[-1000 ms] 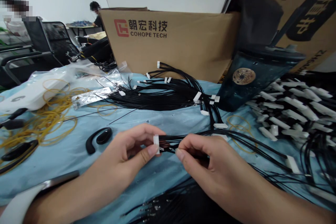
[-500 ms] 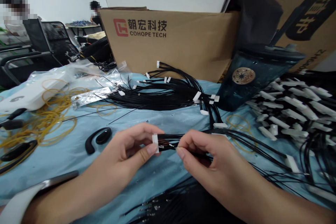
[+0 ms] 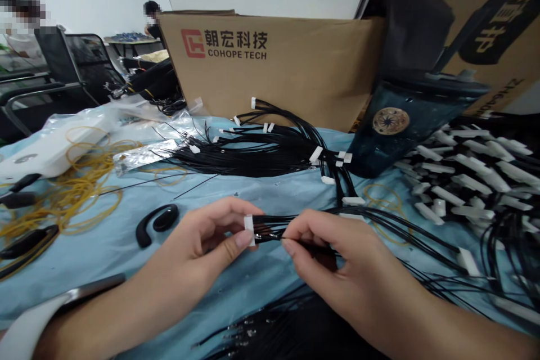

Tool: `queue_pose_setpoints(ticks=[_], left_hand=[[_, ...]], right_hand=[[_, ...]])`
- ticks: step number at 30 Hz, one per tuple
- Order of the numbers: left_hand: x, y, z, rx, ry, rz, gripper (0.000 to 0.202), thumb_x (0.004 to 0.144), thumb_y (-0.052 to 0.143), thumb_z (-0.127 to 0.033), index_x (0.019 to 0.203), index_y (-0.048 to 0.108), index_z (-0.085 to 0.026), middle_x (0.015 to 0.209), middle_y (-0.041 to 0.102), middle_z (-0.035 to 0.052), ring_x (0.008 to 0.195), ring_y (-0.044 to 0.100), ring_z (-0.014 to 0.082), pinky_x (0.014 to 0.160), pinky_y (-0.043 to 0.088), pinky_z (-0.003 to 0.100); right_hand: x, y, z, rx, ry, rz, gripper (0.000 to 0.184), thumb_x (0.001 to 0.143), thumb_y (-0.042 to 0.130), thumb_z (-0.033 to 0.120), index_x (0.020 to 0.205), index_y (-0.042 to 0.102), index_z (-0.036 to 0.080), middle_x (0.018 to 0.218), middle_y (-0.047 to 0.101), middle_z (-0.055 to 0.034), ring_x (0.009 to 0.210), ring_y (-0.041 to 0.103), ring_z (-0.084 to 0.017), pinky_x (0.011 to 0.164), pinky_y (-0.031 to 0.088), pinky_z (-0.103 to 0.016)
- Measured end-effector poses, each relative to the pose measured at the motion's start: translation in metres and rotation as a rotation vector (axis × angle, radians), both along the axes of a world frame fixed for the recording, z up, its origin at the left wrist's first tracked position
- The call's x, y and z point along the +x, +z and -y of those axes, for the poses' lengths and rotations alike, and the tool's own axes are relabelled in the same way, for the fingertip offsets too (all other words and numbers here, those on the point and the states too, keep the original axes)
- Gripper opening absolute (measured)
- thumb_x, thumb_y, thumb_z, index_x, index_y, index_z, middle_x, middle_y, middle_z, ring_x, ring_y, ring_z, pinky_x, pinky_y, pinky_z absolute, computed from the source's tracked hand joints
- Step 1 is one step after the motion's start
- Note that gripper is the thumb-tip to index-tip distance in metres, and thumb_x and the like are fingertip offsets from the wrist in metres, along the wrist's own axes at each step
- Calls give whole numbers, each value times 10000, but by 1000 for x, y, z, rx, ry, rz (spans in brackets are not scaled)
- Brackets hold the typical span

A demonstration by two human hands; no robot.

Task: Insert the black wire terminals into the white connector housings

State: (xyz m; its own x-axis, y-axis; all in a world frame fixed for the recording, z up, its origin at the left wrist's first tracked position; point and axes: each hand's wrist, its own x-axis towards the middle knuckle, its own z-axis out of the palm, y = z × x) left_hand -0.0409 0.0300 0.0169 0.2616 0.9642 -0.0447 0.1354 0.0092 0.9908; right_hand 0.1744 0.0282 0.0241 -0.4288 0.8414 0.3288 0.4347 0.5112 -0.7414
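Observation:
Between the thumb and fingers of my left hand [image 3: 211, 242] is a white connector housing [image 3: 249, 229], with several black wires running out of it to the right. My right hand [image 3: 329, 247] pinches a thin black wire [image 3: 283, 238] between thumb and forefinger. The wire's bare metal terminal [image 3: 272, 235] points left at the housing, close to its wire side; whether it touches cannot be made out. Below my hands lies a dark bundle of loose wires [image 3: 291, 323] with metal tips.
Behind are wired connectors in a black bundle [image 3: 257, 157] and a cardboard box [image 3: 278, 79]. A dark blue cup [image 3: 388, 129] stands right of them, beside a heap of white connectors [image 3: 472, 174]. At left lie yellow rubber bands [image 3: 84, 180] and a black earphone [image 3: 158, 225].
My right hand has shifted very slightly left, and the wire's terminal sits a little closer to the connector housing. My left hand keeps its hold.

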Motion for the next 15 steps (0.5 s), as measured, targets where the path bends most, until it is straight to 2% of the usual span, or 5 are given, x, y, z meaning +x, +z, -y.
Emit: queue_pose_setpoints(ticks=[5,8,11,15], left_hand=[[-1,-1,3,-12,-7,5,135,934,740,-337,1049,774,-275,807,763,-21,742,667,147,661,492,206],[-1,2,4,-5,-15,-4,130,930,736,-340,1029,771,-264,786,750,-24,727,651,144,647,486,206],[0,5,5,-10,-22,-45,116,928,719,-313,1020,762,-257,777,734,-35,714,640,135,642,479,202],[0,7,6,24,-10,-113,143,924,707,-323,1041,767,-269,793,740,-37,732,662,143,654,495,211]], right_hand=[[1,0,2,51,15,7,202,875,533,41,749,599,184,618,504,81,540,450,-49,498,337,-167],[0,0,2,63,10,10,192,854,538,45,736,585,188,610,485,82,535,435,-51,493,328,-171],[-2,0,2,-25,-16,-1,174,824,551,61,721,578,199,592,461,82,528,420,-62,471,314,-178],[-5,-1,1,-219,-47,-40,164,874,572,169,720,607,214,594,496,64,549,439,-91,480,331,-200]])
